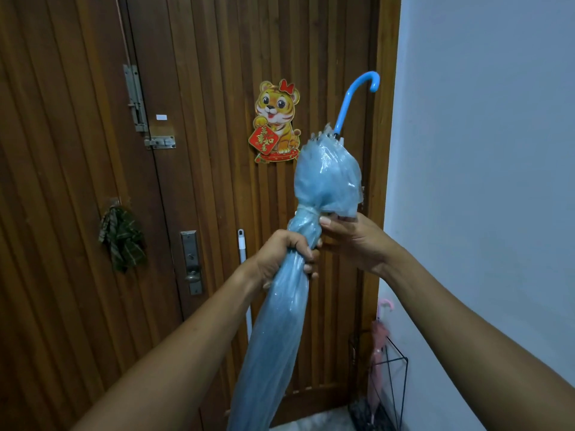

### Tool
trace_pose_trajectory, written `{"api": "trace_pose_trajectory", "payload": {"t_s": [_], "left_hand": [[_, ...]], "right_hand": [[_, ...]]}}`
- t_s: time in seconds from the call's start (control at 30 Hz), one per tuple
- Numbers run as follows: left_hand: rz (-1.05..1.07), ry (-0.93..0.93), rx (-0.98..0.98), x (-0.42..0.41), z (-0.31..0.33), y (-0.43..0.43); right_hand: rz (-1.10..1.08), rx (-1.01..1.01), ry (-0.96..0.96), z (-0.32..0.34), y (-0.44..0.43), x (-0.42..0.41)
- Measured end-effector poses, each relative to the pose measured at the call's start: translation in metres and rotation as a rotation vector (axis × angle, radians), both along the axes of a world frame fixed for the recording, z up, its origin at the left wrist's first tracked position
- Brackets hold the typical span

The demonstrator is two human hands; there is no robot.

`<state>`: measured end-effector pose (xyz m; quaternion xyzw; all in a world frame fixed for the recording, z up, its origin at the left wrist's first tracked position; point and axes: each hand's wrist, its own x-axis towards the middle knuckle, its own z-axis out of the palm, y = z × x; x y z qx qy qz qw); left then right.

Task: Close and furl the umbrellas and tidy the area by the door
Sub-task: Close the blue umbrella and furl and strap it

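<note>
- The blue umbrella (326,178) is held handle-up before the wooden door (217,57), its canopy bunched above a twisted neck.
- It is clenched by the left hand (284,259) below the neck.
- The canopy edge is pinched by the right hand (351,241).
- A pink umbrella (380,337) is stood in the wire rack (401,368), near the wall.

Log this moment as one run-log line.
left hand: gripping blue umbrella | right hand: pinching canopy | handle up | pink umbrella: in wire stand

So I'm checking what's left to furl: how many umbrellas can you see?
2: the blue umbrella held in both hands, and a pink umbrella in the wire stand by the wall. Others may be hidden.
</note>
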<state>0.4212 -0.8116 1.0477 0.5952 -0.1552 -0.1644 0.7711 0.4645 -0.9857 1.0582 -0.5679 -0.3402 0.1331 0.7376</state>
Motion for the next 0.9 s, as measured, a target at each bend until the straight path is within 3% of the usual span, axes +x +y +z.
{"api": "trace_pose_trajectory", "payload": {"t_s": [0.07, 0.13, 0.2, 0.3, 0.5, 0.77, 0.9], "left_hand": [[-0.113, 0.009, 0.005, -0.002, 0.004, 0.002], [-0.097, -0.03, 0.116, -0.002, 0.006, 0.006], [0.046, -0.08, 0.287, 0.001, 0.001, 0.01], [0.322, -0.22, 0.425, 0.003, -0.018, 0.003], [0.839, -0.352, 0.383, 0.006, -0.041, -0.03], [0.696, -0.42, 0.334, -0.002, -0.023, -0.002], [0.621, -0.351, 0.214, -0.002, -0.02, 0.001]], "right_hand": [[0.024, 0.027, 0.004, 0.0, 0.001, -0.001], [-0.002, 0.05, 0.003, 0.001, 0.004, 0.001], [-0.129, 0.058, -0.02, 0.0, 0.006, 0.002], [-0.498, -0.062, -0.108, 0.0, 0.014, 0.003], [-0.658, -0.247, -0.164, -0.006, 0.042, 0.003], [-0.425, -0.062, -0.065, 0.009, 0.03, -0.012], [-0.347, 0.02, 0.036, 0.015, 0.026, -0.015]]}}
